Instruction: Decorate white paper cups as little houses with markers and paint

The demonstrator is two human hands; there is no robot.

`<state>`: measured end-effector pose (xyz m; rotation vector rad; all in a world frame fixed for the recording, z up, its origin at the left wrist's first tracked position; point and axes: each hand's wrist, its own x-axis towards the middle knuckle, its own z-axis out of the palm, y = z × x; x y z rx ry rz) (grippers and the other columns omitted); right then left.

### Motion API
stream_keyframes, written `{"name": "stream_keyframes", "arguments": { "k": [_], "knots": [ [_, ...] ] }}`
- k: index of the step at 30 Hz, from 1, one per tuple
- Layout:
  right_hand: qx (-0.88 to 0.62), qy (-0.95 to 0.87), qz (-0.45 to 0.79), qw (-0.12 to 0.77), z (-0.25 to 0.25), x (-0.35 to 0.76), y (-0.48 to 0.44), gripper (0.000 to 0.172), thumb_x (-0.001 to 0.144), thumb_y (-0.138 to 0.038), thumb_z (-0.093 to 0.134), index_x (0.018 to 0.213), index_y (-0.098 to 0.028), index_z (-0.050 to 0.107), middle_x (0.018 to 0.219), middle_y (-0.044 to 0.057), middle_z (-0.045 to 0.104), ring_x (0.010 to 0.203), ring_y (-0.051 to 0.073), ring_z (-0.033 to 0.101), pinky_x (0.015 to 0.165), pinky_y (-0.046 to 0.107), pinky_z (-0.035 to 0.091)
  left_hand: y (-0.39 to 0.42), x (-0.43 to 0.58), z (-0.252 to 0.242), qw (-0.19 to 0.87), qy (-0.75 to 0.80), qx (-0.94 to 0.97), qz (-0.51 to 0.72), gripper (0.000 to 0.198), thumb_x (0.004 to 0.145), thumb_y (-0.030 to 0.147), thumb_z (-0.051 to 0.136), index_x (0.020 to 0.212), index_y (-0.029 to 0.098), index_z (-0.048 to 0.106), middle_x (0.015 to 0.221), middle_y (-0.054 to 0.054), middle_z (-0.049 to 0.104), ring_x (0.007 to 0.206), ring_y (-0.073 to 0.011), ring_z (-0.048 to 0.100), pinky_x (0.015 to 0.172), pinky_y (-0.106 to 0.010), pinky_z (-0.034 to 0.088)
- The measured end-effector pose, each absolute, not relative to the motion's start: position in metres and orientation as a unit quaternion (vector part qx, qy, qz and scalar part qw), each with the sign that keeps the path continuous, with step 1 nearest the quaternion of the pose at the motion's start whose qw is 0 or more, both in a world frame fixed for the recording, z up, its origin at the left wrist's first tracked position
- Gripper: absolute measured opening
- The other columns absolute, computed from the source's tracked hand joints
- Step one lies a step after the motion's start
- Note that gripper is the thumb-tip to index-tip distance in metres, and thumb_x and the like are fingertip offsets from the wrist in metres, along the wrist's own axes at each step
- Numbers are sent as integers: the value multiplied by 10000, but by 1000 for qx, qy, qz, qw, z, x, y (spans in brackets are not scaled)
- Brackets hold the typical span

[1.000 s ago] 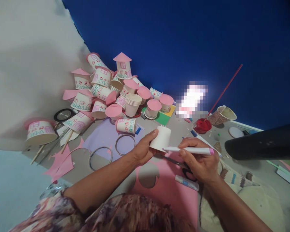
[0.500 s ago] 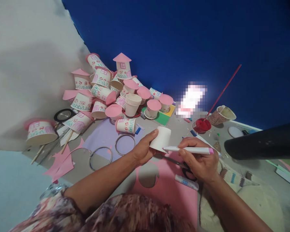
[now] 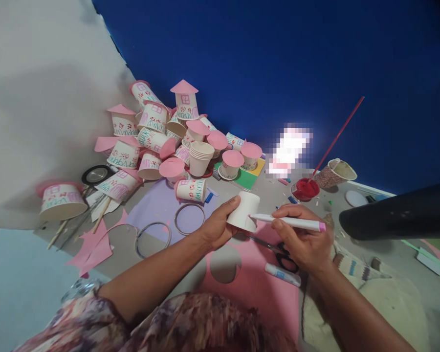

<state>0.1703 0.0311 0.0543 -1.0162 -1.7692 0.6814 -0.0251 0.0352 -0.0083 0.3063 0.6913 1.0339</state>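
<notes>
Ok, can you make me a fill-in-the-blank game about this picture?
1. The left hand holds a plain white ____.
2. The person's ____ hand holds a marker.
3. The little roofs are ____.
4. The dark wall is ____.

Missing words: cup; right; pink; blue.

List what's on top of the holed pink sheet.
Scissors and a white tube lie on the pink sheet; its near part, covered by patterned clothing, cannot be seen.
</notes>
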Motion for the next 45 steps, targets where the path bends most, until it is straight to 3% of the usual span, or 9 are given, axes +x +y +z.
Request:
{"name": "stream_keyframes", "arguments": {
  "k": [8, 12, 24, 29, 38, 45],
  "knots": [
    [-381, -755, 270, 460, 57, 172, 31, 70, 887, -240, 725, 830, -227, 764, 696, 24, 760, 466, 132, 597, 453, 249, 487, 34, -26, -5, 791, 343, 133, 488, 359, 1048, 387, 567, 1179, 94, 729, 936, -145, 786, 820, -256, 760, 681, -354, 652],
    [-388, -750, 274, 461, 55, 172, 30, 97, 898, -287, 726, 835, -231, 774, 701, 37, 760, 483, 144, 609, 429, 250, 466, 34, -26, -4, 793, 339, 127, 490, 352, 1026, 397, 613, 1159, 95, 734, 921, -142, 784, 820, -259, 758, 709, -366, 655],
    [-389, -733, 262, 493, 51, 170, 31, 37, 896, -218, 745, 868, -235, 762, 739, 6, 764, 515, 121, 616, 480, 229, 479, 35, -24, -6, 802, 316, 120, 492, 332, 1038, 382, 587, 1117, 94, 732, 903, -129, 777, 735, -230, 753, 662, -349, 653],
    [-372, -752, 272, 471, 51, 172, 29, 52, 895, -210, 727, 868, -230, 766, 728, 22, 761, 544, 147, 646, 494, 248, 490, 34, -25, -4, 798, 326, 133, 489, 364, 1043, 407, 574, 1135, 92, 732, 915, -149, 784, 792, -256, 763, 643, -342, 648],
    [-342, -759, 288, 473, 53, 170, 28, 65, 893, -171, 704, 903, -225, 739, 693, 0, 737, 457, 122, 572, 459, 249, 443, 34, -25, -4, 798, 329, 138, 485, 403, 1062, 404, 532, 1183, 78, 737, 851, -138, 778, 836, -270, 770, 703, -351, 654],
    [-337, -763, 277, 477, 53, 170, 28, 91, 900, -156, 696, 925, -237, 728, 714, -10, 744, 454, 117, 570, 480, 249, 461, 34, -25, -5, 793, 327, 119, 500, 350, 1025, 360, 607, 1181, 74, 736, 976, -163, 803, 907, -285, 777, 835, -414, 659]
  ]
}}
